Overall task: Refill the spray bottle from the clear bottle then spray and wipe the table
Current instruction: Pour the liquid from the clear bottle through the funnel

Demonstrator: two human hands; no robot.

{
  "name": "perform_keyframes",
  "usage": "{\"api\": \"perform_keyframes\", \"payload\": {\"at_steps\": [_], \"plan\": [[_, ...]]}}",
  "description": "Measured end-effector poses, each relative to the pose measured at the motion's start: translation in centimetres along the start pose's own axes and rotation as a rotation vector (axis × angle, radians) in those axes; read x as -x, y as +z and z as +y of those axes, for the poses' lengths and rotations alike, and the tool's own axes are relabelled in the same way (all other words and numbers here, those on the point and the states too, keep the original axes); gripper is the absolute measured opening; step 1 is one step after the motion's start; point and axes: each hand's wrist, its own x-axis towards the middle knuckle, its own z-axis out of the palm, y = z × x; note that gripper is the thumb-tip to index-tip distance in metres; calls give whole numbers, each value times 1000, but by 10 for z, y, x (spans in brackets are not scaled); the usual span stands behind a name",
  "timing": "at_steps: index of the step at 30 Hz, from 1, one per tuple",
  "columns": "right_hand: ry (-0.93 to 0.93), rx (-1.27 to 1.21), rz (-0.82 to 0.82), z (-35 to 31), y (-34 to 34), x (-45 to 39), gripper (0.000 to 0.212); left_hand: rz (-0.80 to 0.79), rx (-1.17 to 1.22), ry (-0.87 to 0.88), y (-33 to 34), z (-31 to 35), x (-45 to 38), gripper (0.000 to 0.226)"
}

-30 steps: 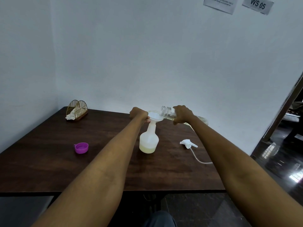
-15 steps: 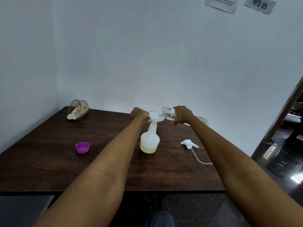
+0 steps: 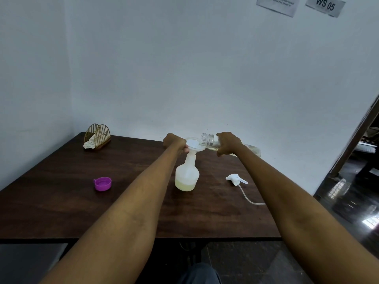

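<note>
My left hand (image 3: 174,141): my fingers are curled around the rim of the white funnel (image 3: 194,145); I hold it at its left side, my fingertips just under the rim
My right hand (image 3: 228,143): my fingers are wrapped around the clear bottle (image 3: 211,141) near its neck; my grip is closed on it
Clear bottle: it lies almost horizontal in my hand, the open threaded mouth pointing left, just over the funnel; it is transparent, with a pale yellowish liquid low along its side; the far end shows behind my wrist
Funnel: white, wide and shallow; it sits in the neck of the spray bottle (image 3: 187,175)
Spray bottle: it stands upright on the table (image 3: 61,201), between my two forearms; the body is milky white and half-transparent, narrow at the neck and round below; a pale yellow liquid fills only the bottom part
Spray head (image 3: 235,178): white, it lies on the table to the right of the spray bottle, apart from it; its thin tube runs toward my right arm
Purple cap (image 3: 102,183): it lies open side up, well to the left
Napkin holder (image 3: 97,136): gold wire, at the far left corner, with a white cloth in it
</note>
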Motion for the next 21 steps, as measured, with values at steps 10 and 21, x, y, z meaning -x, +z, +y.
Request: {"api": "perform_keyframes", "payload": {"at_steps": [10, 21], "plan": [[-10, 16, -1, -1, -3, 1, 48, -3, -2, 0, 0, 0, 0, 8], [-3, 5, -9, -2, -3, 4, 53, -9, -14, 6, -1, 0, 2, 7]]}}
